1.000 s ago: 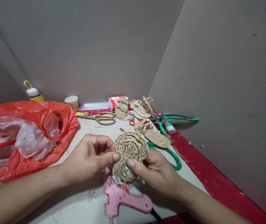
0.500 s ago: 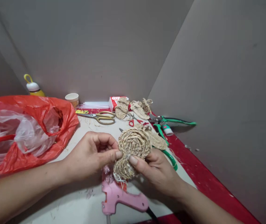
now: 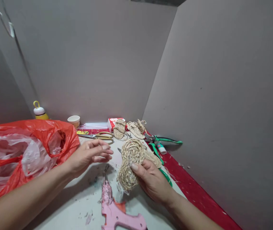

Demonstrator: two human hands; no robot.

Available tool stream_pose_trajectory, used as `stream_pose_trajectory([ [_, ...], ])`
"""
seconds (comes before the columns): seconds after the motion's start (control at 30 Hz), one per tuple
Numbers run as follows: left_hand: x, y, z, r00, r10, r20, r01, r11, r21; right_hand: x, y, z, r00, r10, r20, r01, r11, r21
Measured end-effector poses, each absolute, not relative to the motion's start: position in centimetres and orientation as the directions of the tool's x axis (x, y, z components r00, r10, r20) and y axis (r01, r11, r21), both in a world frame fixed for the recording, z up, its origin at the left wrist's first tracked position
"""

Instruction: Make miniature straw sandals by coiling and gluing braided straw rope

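A woven straw sole [image 3: 131,159], made of coiled braid and narrow at its waist, is upright in my right hand [image 3: 154,180]. The right thumb presses on its near face, while the other fingers go behind it out of sight. White threads hang from its lower end. My left hand [image 3: 91,153] is apart from the sole, to its left, with fingers stretched out and nothing in them. Below and between the hands lies a pink glue gun [image 3: 112,207], its nozzle pointing away from me.
A red plastic bag [image 3: 67,143] fills the left side. Scissors [image 3: 105,135], a paper cup [image 3: 73,121], glue sticks [image 3: 94,125], a red box [image 3: 112,124] and a small straw slipper [image 3: 119,128] line the back. Green-handled pliers [image 3: 167,139] lie right. Grey walls enclose the table.
My left hand has let go of the sole and moved left, its fingers opening. The right hand still holds the sole. The view has tilted up, showing more wall.
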State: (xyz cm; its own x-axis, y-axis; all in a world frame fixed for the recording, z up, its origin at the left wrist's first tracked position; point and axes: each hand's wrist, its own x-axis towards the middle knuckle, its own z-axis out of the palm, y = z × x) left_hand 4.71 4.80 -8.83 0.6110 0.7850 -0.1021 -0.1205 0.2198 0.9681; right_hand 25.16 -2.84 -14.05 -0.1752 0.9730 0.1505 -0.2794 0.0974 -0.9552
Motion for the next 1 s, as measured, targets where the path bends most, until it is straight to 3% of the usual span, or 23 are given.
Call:
stream_pose_trajectory([
  [0.17,5.7,3.3,-10.2,0.893,0.448,-0.036,-0.17,0.41,0.896,23.5,-3.9,-13.9,-0.473,0.881,0.031,-0.496,-0.237,-0.835],
  [0.33,5.9,2.9,-10.4,0.871,0.49,-0.038,-0.209,0.438,0.874,23.0,-4.2,-14.4,-0.593,0.804,-0.037,-0.45,-0.369,-0.813],
  [0.67,5.2,4.0,-8.8,0.612,0.789,-0.042,-0.129,0.152,0.98,27.0,-1.7,-14.3,-0.325,0.943,-0.07,-0.345,-0.187,-0.92],
  [0.9,5.5,3.6,-8.4,0.535,0.844,0.04,-0.079,0.002,0.997,26.6,-1.7,-13.8,-0.151,0.988,0.011,-0.235,-0.025,-0.972],
  [1.0,5.6,3.1,-8.6,0.558,0.83,0.023,-0.064,0.016,0.998,25.4,-2.3,-13.4,-0.138,0.99,0.029,-0.147,0.009,-0.989],
])
